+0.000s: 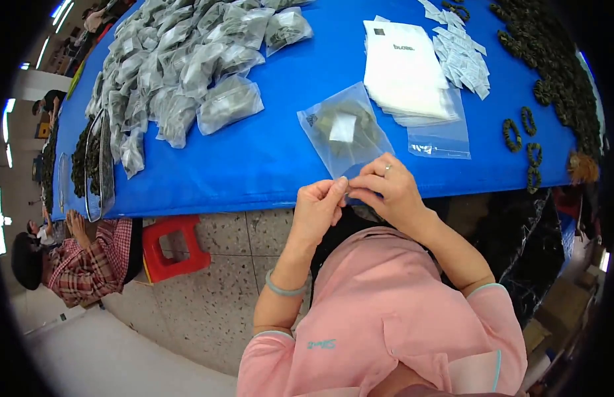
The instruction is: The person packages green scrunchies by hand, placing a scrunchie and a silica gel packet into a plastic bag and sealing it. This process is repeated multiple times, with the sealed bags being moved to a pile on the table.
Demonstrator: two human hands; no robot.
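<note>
My left hand [318,206] and my right hand [386,188] meet at the near edge of the blue table [267,152]. Both pinch the mouth of a clear plastic bag [343,129] that lies on the table in front of them. Inside the bag is a dark green scrunchie with a small white packet on it. A ring shows on my right hand and a pale bracelet on my left wrist.
A heap of filled bags [181,66] covers the table's far left. A stack of white empty bags [406,73] and loose white packets [462,56] lie to the right, with dark scrunchies [552,59] along the right edge. A red stool [173,248] and a seated person in plaid [88,264] are at the left.
</note>
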